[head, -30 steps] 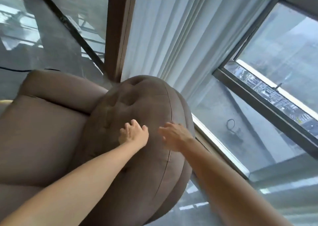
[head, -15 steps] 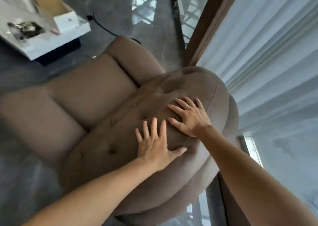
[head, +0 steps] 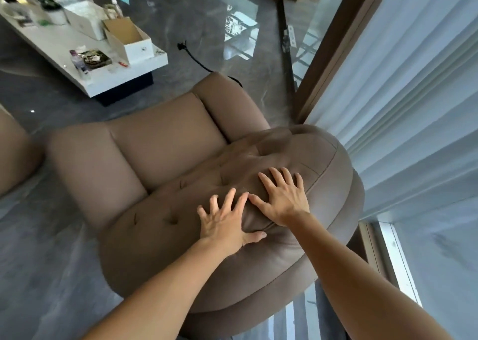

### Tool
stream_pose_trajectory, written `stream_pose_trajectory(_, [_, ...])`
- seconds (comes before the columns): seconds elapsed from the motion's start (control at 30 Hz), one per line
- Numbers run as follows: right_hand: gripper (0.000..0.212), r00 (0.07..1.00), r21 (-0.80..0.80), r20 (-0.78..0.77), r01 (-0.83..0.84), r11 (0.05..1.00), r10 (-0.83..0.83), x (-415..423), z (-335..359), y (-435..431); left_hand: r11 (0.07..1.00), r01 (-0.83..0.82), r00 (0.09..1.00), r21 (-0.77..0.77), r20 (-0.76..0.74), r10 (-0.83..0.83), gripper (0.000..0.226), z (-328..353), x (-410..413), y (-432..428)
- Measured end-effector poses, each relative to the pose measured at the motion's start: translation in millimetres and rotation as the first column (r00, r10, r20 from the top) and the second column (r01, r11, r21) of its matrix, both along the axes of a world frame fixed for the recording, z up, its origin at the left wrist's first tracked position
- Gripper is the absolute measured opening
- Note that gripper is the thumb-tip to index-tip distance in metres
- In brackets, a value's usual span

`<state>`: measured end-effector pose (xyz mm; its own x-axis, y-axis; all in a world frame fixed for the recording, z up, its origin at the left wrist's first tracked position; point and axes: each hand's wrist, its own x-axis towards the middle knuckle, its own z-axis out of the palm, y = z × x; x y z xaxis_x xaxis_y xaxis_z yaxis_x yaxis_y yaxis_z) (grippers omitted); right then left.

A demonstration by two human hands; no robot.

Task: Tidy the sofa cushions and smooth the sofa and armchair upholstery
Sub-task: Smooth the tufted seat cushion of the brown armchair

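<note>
A brown armchair [head: 160, 143] fills the middle of the head view, seen from above its tufted backrest [head: 305, 158]. My left hand [head: 227, 223] lies flat on the top of the backrest, fingers spread wide, thumb pressed into a fold of the fabric. Just to its right, my right hand [head: 282, 200] also rests flat with fingers apart. The two hands nearly touch. Neither holds anything. The seat cushion and both armrests lie beyond the hands.
A white coffee table [head: 85, 55] with an open cardboard box [head: 129, 39], bottles and clutter stands at the far left. A black cable [head: 196, 60] trails over the glossy grey floor. White curtains [head: 403, 106] and a window hang close on the right. Another brown seat edge [head: 13, 153] shows at left.
The view has swung left and down, bringing the seat and the coffee table into sight. Both hands now lie flatter with fingers spread wider on the backrest.
</note>
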<state>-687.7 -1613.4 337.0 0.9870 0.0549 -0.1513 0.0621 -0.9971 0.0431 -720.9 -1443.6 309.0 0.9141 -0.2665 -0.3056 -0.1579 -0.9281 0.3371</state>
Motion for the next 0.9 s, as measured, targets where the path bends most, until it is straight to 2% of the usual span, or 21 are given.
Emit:
stream_pose_trajectory(0.2, [0.089, 0.995, -0.039, -0.025, 0.093, 0.995, -0.094, -30.0, 1.3, 64.1, 0.996, 0.043, 0.990, -0.077, -0.130, -0.053, 0.106, 7.8, -14.1, 71.9])
stream_pose_trajectory(0.4, [0.090, 0.973, -0.054, -0.037, 0.225, 0.973, -0.227, -54.8, 3.7, 156.6, 0.993, 0.054, 0.989, -0.102, -0.130, -0.067, 0.098, 13.3, -29.3, 175.7])
stream_pose_trajectory(0.7, [0.091, 0.893, 0.004, -0.088, 0.443, 0.897, -0.441, -50.7, 2.5, 325.7, 0.994, 0.049, 0.982, -0.095, -0.179, -0.066, 0.111, 28.6, 18.8, 348.0])
stream_pose_trajectory(0.77, [0.091, 0.904, 0.055, -0.093, 0.422, 0.905, -0.417, -37.8, -0.9, 359.1, 0.996, 0.062, 0.969, -0.064, -0.234, -0.076, 0.117, 34.4, 45.0, 382.4])
stream_pose_trajectory(0.9, [0.086, 0.974, 0.192, -0.104, 0.217, 0.957, -0.200, -1.9, -2.0, 426.0, 0.996, 0.089, 0.938, 0.031, -0.339, -0.073, 0.122, 52.0, 102.8, 443.3])
